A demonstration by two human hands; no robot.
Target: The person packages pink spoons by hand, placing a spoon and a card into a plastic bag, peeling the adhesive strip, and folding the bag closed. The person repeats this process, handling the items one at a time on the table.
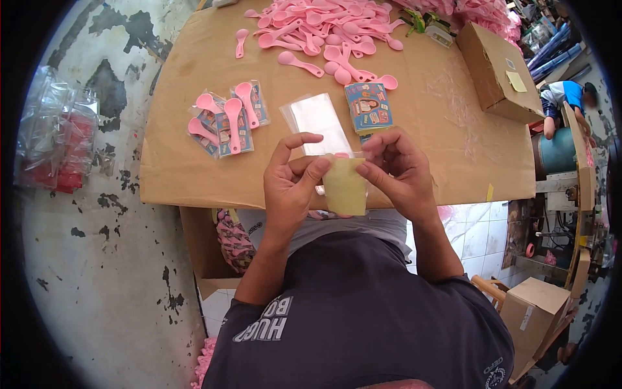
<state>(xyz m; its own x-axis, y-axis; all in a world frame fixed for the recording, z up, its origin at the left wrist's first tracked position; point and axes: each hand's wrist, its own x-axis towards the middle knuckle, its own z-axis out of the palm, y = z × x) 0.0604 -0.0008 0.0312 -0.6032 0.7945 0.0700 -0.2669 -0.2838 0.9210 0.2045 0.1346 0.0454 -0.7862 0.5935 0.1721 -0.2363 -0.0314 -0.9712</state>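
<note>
Between my hands, close to my body, is a yellowish card (345,187) in a clear bag, with a bit of pink at its top edge. My left hand (295,175) pinches its upper left corner, the index finger raised. At the upper right corner, my right hand (398,170) closes thumb and fingers on it. Just beyond lie a stack of clear bags (317,123) and a stack of blue printed cards (369,106). To the left, several pink spoons (234,117) rest on bagged blue cards (214,148).
A large heap of pink spoons (317,26) covers the table's far side. A cardboard box (499,74) stands at the right edge of the brown table (194,178). Clear and red bags (74,142) lie far left. Another person (562,94) is at the far right.
</note>
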